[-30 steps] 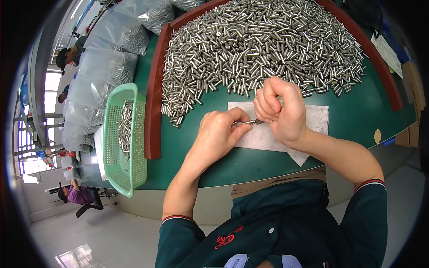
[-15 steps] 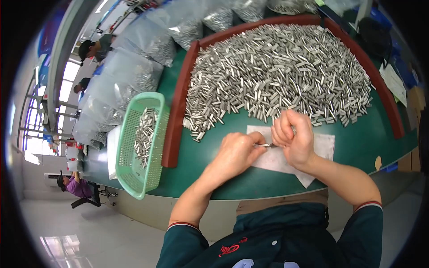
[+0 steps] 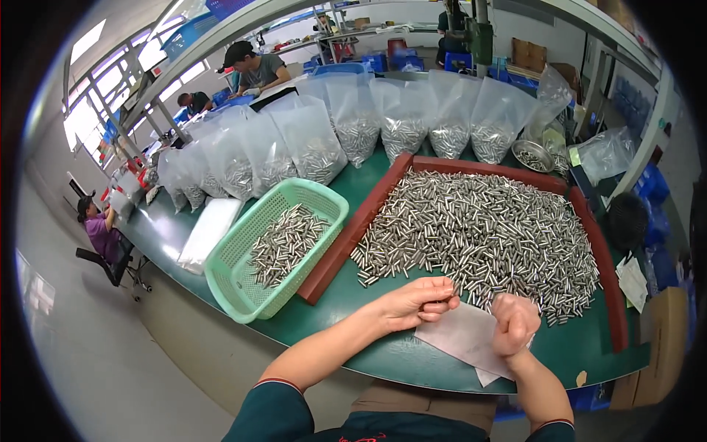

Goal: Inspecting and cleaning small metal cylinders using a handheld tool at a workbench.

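My left hand (image 3: 421, 303) is closed in a pinch, thumb and fingertips together at the near edge of the heap. What it holds, if anything, cannot be made out. Over a whitish cloth (image 3: 460, 335), my right hand (image 3: 514, 324) is curled into a fist, its fingertips hidden. The cloth lies on the green tabletop (image 3: 390, 356), partly covered by both hands. Beyond the hands spreads a large heap of short metal pins (image 3: 486, 236). To the left stands a light green plastic basket (image 3: 221, 269) with a smaller pile of such pins in it.
Dark red rails (image 3: 359, 232) border the heap. Clear bags of pins (image 3: 317, 151) line the table's back, near a metal bowl (image 3: 532, 156). White plastic sheets (image 3: 210, 234) lie left of the basket. Other people (image 3: 258, 74) work farther off. A cardboard box (image 3: 655, 346) stands at right.
The view has tilted up, bringing in more of the room. My hands have drawn apart; the metal pin visible at my left fingertips earlier can no longer be made out.
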Available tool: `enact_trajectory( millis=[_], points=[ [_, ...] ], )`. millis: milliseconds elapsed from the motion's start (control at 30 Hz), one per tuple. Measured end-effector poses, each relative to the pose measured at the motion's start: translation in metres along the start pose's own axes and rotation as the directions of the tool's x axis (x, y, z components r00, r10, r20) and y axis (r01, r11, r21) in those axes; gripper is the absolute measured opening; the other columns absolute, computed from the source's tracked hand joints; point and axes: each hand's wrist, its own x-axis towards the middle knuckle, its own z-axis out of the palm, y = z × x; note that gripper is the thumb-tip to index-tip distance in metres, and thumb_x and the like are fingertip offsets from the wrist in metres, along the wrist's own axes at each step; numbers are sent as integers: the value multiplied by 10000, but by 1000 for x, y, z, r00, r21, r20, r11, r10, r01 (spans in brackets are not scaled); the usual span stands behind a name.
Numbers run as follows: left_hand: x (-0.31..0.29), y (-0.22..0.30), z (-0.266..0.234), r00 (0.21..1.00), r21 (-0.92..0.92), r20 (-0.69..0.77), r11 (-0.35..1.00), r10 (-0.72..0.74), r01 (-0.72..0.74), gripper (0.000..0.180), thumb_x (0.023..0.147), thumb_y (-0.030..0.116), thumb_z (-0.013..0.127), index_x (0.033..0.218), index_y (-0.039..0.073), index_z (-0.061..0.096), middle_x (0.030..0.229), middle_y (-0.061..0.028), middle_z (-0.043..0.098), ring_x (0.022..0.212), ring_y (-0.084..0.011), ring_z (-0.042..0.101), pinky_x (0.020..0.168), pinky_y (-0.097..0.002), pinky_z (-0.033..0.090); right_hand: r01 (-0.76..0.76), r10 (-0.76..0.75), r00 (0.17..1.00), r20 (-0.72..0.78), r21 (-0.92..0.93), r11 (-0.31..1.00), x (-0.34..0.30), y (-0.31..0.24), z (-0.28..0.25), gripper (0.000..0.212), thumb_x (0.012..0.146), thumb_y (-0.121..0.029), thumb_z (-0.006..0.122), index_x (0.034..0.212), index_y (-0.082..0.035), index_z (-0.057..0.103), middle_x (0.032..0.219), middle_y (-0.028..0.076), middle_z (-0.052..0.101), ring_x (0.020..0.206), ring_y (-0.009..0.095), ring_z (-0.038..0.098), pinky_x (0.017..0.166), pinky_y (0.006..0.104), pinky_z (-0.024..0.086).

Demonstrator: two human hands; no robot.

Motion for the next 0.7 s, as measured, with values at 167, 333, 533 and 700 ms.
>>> enact_trajectory(
  millis=[167, 333, 533, 700],
  points=[
    [5, -4, -6, 1000, -79, 17, 997, 5, -3, 153, 877, 179, 485, 908, 30, 497, 775, -41, 502, 466, -14, 288, 408, -145, 247, 335, -250, 910, 330, -231, 914, 9, 0, -4, 258, 698, -117, 435, 474, -68, 315, 440, 34, 291, 336, 172, 289, 338, 290, 222],
    [6, -5, -6, 999, -94, -43, 995, -21, 17, 207, 879, 190, 477, 959, 4, 517, 766, -47, 514, 464, -15, 291, 406, -144, 246, 354, -253, 897, 362, -247, 902, 6, 2, -4, 266, 704, -120, 443, 475, -68, 319, 446, 33, 283, 340, 175, 289, 341, 292, 217],
    [4, -1, -3, 991, 42, -132, 999, 26, -20, 242, 886, 213, 469, 989, 0, 522, 751, -37, 522, 465, -11, 278, 403, -145, 237, 332, -235, 906, 353, -247, 910, 6, -2, -2, 267, 708, -116, 451, 475, -68, 329, 447, 31, 281, 342, 174, 288, 342, 290, 216],
    [2, 2, -11, 985, 63, -150, 995, 85, -76, 242, 897, 223, 453, 996, 13, 520, 740, -29, 522, 466, -14, 270, 402, -145, 238, 330, -231, 899, 372, -228, 916, 4, -3, 2, 273, 718, -113, 448, 477, -69, 328, 447, 27, 288, 339, 170, 284, 343, 287, 217]
  ],
)
